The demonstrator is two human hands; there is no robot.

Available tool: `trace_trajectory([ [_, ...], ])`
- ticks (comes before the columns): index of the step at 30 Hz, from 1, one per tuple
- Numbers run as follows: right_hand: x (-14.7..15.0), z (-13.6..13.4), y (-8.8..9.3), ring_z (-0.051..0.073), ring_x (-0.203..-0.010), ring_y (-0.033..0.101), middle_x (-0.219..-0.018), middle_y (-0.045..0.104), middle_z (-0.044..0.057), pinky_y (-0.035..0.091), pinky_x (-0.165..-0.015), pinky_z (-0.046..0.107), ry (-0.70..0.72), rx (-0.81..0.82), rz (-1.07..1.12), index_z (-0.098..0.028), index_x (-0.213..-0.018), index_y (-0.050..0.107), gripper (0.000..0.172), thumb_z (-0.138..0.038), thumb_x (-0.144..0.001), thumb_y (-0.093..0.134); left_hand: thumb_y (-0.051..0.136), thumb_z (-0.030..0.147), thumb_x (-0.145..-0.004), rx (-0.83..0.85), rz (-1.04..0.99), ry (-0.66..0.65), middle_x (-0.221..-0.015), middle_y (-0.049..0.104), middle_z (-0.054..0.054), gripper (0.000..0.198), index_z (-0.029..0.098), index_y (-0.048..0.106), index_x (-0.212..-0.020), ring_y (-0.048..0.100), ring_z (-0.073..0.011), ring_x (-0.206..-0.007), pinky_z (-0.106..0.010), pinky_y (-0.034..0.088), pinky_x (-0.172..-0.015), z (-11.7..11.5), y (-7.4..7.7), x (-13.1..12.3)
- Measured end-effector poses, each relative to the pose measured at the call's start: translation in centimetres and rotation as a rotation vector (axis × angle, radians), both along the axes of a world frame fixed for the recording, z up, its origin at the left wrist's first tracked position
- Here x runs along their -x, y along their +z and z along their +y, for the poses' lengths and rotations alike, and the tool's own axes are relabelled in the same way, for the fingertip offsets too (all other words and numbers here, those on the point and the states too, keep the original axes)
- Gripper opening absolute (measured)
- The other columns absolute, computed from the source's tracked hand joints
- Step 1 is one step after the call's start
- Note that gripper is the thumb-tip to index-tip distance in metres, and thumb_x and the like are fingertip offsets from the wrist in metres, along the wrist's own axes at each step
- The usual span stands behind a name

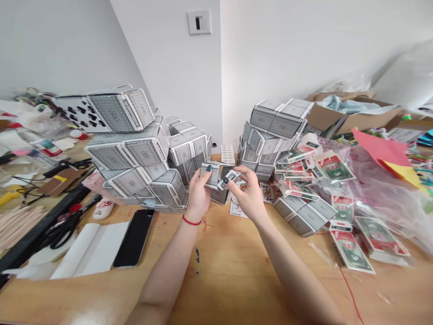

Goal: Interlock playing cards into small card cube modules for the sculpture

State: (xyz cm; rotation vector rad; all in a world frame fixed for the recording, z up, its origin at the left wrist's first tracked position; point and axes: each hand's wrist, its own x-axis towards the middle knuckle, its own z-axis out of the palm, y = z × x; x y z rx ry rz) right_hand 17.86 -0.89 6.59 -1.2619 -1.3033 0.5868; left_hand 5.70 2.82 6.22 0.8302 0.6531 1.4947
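In the middle of the head view, my left hand (200, 192) grips a small box-like piece folded from grey-backed playing cards (212, 175), thumb on its front. My right hand (248, 189) pinches a bent playing card (229, 178) against the right side of that piece. Below the hands another grey card block (219, 195) stands on the table, partly hidden. Loose face cards (267, 193) lie behind my right hand. Tall stacks of similar card blocks rise at left (145, 153) and right (277, 122).
On the wooden table (223, 271) lie a black phone (134, 238), an open notebook (91, 248) and black scissors (64, 228) at left. Several red-and-green card packs (350, 250) and plastic wrap (382, 185) crowd the right. A cardboard box (355, 122) stands behind them.
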Motion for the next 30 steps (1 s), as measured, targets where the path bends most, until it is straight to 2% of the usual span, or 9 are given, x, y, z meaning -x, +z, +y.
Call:
trace_trajectory([
  [5,0.1,-0.2,0.1,0.024,-0.113,0.043,-0.122,0.043,0.01,0.051,-0.073,0.036,-0.028,0.016,-0.013,-0.025,-0.103,0.053,0.037,-0.036,-0.069,0.063,0.066,0.025,-0.071,-0.046,0.22,0.031,-0.092,0.066,-0.001,0.02,0.019,0.063,-0.089,0.059,-0.0141,-0.085,-0.024,0.044,-0.076,0.1,0.4,0.7],
  [9,0.3,-0.3,0.0,0.026,-0.116,0.041,-0.122,0.041,0.01,0.047,-0.081,0.042,-0.067,-0.01,-0.06,-0.025,-0.104,0.053,0.038,-0.031,-0.068,0.064,0.068,0.027,-0.068,-0.041,0.328,-0.025,-0.1,0.066,-0.005,0.028,0.017,0.061,-0.093,0.06,-0.0171,-0.09,-0.026,0.045,-0.078,0.1,0.7,1.3],
  [13,0.6,-0.5,-0.1,0.026,-0.118,0.04,-0.124,0.039,0.01,0.042,-0.088,0.045,-0.081,-0.029,-0.109,-0.025,-0.105,0.052,0.04,-0.03,-0.068,0.064,0.072,0.024,-0.063,-0.027,0.366,0.021,-0.097,0.066,-0.006,0.033,0.016,0.06,-0.092,0.061,-0.0174,-0.088,-0.027,0.047,-0.076,0.2,0.6,1.3],
  [20,0.7,-0.6,0.1,0.026,-0.119,0.038,-0.124,0.039,0.011,0.04,-0.09,0.045,-0.103,-0.026,-0.128,-0.024,-0.106,0.051,0.041,-0.028,-0.067,0.063,0.07,0.026,-0.065,0.002,0.367,-0.011,-0.095,0.067,-0.006,0.03,0.016,0.061,-0.092,0.062,-0.0175,-0.084,-0.026,0.049,-0.069,0.2,0.6,1.2],
  [30,0.7,-0.4,-0.1,0.027,-0.119,0.038,-0.122,0.04,0.011,0.04,-0.09,0.046,-0.114,-0.054,-0.141,-0.024,-0.106,0.05,0.04,-0.026,-0.068,0.061,0.069,0.024,-0.066,0.013,0.358,-0.007,-0.095,0.067,-0.006,0.027,0.016,0.061,-0.09,0.062,-0.0164,-0.086,-0.027,0.047,-0.076,0.5,0.3,1.1],
])
